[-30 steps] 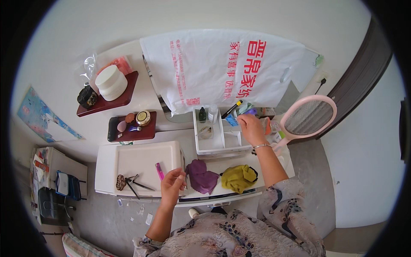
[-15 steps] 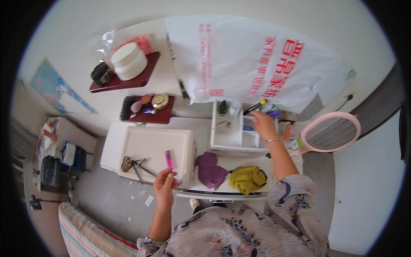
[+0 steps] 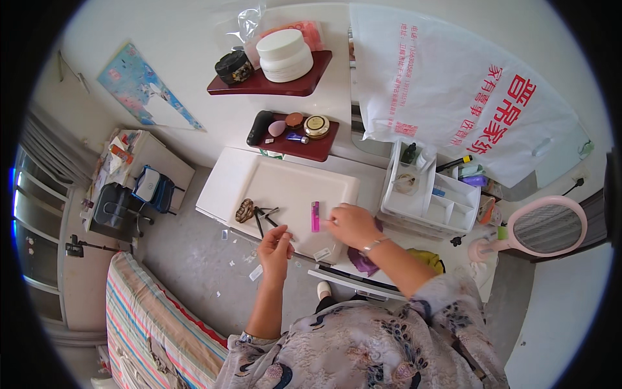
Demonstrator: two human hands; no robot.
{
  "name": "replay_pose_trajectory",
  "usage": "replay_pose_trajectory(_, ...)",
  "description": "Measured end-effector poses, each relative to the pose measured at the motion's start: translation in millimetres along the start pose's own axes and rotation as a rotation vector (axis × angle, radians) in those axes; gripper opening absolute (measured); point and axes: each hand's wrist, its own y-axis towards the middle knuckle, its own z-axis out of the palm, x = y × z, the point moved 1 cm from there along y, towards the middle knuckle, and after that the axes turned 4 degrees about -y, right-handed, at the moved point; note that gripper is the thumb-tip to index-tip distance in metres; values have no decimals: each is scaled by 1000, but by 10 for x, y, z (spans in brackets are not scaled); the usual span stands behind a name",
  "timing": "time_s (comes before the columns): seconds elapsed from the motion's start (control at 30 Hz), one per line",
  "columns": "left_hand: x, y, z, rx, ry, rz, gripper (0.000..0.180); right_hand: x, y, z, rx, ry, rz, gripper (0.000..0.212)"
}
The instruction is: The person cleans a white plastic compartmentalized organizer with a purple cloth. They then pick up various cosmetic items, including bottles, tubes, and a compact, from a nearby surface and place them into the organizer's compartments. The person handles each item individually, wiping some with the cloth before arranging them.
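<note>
My left hand [image 3: 275,251] is at the near edge of a cream plastic box top [image 3: 291,185], thumb and fingers pinched together. Whatever may be between them is too small to make out. Just beyond its fingertips lie slim black sticks [image 3: 259,222], like makeup pencils, and a brown patterned hair clip [image 3: 245,211]. Over the right part of the box top, my right hand [image 3: 354,227] has its fingers bent together. Any object inside them is hidden. A pink lighter [image 3: 315,216] lies just left of it. Near the front edge sits a small pale card [image 3: 322,254].
To the right stands a white divided organizer [image 3: 414,201] holding bottles and a marker [image 3: 455,163]. Purple cloth [image 3: 361,261] and yellow-green cloth [image 3: 427,260] lie partly behind my right forearm. A pink-rimmed mirror [image 3: 580,223] stands far right. Red shelves [image 3: 317,148] hold cosmetics.
My right hand has moved left from the organizer to beside the lighter. My left hand has shifted toward the black sticks. The whole view has swung left.
</note>
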Motion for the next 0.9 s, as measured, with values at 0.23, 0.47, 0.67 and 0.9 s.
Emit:
replay_pose_trajectory(0.23,72,-248,322,344,776,267,26,-29,546,522,-13,-82,135,24)
replay_pose_trajectory(0.47,106,-285,695,330,980,396,19,-533,-165,-366,-218,383,184,31)
replay_pose_trajectory(0.67,119,-149,834,455,968,322,16,-1821,-1386,-910,-800,499,498,28)
replay_pose_trajectory(0.9,113,-57,753,387,834,244,14,-2480,-1736,-1033,-752,21,549,17)
